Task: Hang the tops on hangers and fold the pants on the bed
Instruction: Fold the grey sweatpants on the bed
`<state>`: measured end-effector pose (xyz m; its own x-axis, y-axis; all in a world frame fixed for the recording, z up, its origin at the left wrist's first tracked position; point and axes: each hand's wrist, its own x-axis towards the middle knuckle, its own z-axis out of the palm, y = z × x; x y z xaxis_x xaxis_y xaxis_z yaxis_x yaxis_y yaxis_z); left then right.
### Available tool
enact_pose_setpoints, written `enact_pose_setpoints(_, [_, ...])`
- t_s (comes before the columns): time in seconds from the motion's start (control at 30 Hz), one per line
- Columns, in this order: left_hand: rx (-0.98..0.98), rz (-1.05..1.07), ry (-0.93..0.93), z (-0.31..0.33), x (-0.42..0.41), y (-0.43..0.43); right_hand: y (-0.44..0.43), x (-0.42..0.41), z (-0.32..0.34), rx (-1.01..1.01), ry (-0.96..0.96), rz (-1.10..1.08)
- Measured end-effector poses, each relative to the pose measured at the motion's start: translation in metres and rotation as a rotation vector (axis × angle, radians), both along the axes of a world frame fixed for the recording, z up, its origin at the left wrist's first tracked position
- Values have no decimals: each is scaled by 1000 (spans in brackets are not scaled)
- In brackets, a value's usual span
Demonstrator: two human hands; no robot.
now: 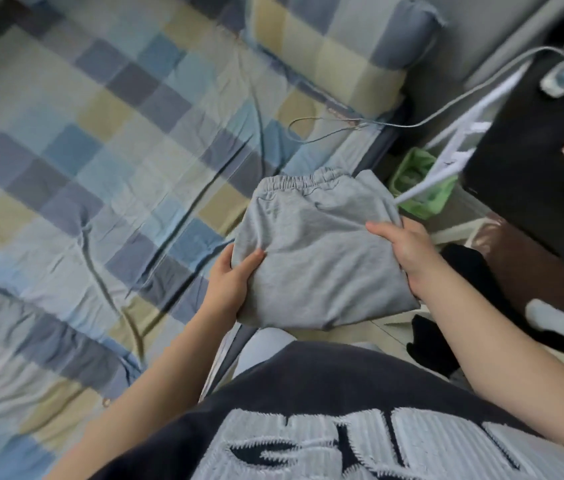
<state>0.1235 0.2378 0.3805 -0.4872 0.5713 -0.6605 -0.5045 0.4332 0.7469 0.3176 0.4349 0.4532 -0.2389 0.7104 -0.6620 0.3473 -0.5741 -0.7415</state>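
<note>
Grey pants (318, 251) look fully folded, held over the bed (100, 133) edge, left hand (228, 285) at 8 o'clock & right hand (408, 251) at 3, fingers clamped on them; not yet set down, hangers (464, 147) at 2 o'clock look bare.

The grey pants (318, 244) hide the fingers of our left hand (230, 285) and right hand (408, 251); small things on the table (523, 168) blur.

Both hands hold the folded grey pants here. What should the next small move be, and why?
Probably carry the grey pants leftward and lay them on the checked bed sheet. They already look folded into a compact bundle, the left hand and right hand hold opposite sides, and the bundle is held in the air over the bed's edge.
</note>
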Motion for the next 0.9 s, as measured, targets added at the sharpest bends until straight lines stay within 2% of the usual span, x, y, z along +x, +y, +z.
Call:
enact_pose_setpoints(0.17, [173,-214,143,56,42,45,-13,87,59,165,92,-183])
enact_pose_setpoints(0.33, [382,-385,218,107,126,86,-28,197,109,337,160,-330])
enact_pose_setpoints(0.6, [631,-656,316,161,331,120,-84,417,154,558,189,-606])
enact_pose_setpoints(0.9, [731,-1016,280,195,555,123,-175,624,167,587,123,-974])
